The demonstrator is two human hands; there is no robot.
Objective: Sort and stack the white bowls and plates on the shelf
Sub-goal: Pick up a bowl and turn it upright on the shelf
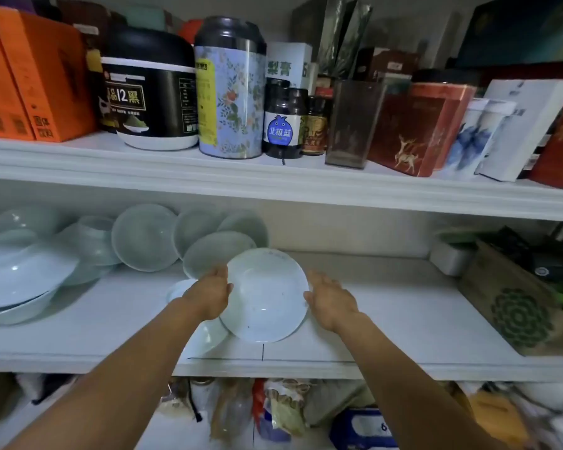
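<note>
Both hands grip one white plate (267,295) near the shelf (387,319) front edge: left hand (212,295) on its left rim, right hand (330,300) on its right. Further plates (143,237) lean along the back left.

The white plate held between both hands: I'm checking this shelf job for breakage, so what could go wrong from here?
1. The white plate is tilted and held only at its rim by the left hand and right hand; it could slip.
2. It overlaps another dish near the shelf's front edge, which a nudge might push off.
3. Plates leaning on edge behind could topple if bumped.
</note>
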